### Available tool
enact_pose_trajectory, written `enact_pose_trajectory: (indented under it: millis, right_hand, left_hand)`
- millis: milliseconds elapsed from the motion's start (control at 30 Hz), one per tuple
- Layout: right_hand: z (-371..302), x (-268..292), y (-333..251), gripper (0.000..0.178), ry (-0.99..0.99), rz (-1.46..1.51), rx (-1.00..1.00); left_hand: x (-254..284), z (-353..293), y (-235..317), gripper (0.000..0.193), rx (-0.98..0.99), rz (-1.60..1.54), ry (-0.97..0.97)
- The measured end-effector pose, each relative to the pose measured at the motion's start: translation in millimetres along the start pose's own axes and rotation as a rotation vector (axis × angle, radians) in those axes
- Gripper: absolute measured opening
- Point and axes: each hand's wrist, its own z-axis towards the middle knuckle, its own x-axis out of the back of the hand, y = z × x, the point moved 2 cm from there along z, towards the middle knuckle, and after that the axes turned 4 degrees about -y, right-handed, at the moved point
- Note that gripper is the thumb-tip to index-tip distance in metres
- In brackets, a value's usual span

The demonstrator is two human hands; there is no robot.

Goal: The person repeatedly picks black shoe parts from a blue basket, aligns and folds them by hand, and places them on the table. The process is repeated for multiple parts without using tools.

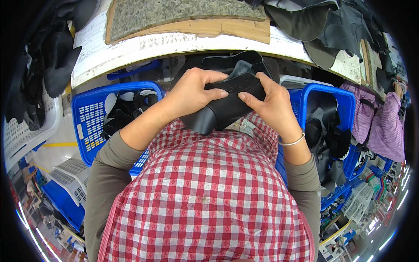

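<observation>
Black shoe upper [227, 107], pinched by both hands' fingers [216, 93], slants lower-left to upper-right.

White printed paper sheet [131, 43] along the curved workbench edge [174, 50], above the baskets

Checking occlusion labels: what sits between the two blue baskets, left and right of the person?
In the head view, between the left blue basket and the right blue basket sit both hands, left hand and right hand, gripping a black shoe upper over the checked apron.
</observation>
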Motion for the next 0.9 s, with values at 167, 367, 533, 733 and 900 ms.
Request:
enact_pose_trajectory:
  millis: [167, 367, 533, 733, 900]
  right_hand:
    - [-5, -1, 1, 0.026, 0.084, 0.189, 0.043]
    - [-7, -5, 7, 0.021, 0.107, 0.307, 0.049]
    - [-7, -4, 8, 0.03, 0.134, 0.328, -0.005]
    - [-6, 0, 10, 0.04, 0.086, 0.379, -0.023]
    - [-1, -1, 13, 0.028, 0.014, 0.64, 0.008]
  left_hand:
    - [3, 0, -4, 0.049, -0.143, -0.049, -0.018]
    - [9, 2, -11, 0.053, -0.118, -0.087, -0.117]
    - [11, 3, -11, 0.054, -0.058, -0.113, -0.166]
    - [12, 4, -19, 0.053, -0.087, -0.183, -0.221]
    - [14, 8, -15, 0.052, -0.054, -0.19, -0.275]
